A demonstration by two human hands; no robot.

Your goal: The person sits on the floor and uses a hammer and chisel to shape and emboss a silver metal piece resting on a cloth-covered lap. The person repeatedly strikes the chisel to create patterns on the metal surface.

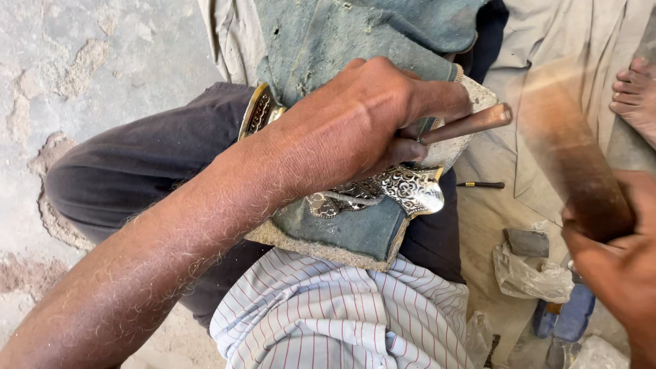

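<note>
On the far left, a cracked grey concrete floor [89, 68] is showing beside the person's dark-trousered knee [137, 171]. Across that lap, a thick pad wrapped in worn blue denim [342, 229] is lying, and an ornate silver-coloured embossed metal piece [400, 188] is resting on top of it, with a curved brass-edged part of the same kind of metalwork [258, 113] peeking out by the wrist. The left hand [369, 116] is pressing down over the metal piece, its fingers closed around a slim brown metal punch [465, 125] that is slanting up to the right. Below the pad, a white shirt with thin red stripes [328, 314] is bunching. Further right, a small dark-handled tool [480, 184] is lying on pale cloth [499, 219]. At the right edge, the right hand [615, 266] is gripping a blurred brown wooden mallet [574, 157], held well apart from the punch. A bare foot [635, 92] is showing at the top right corner.
</note>
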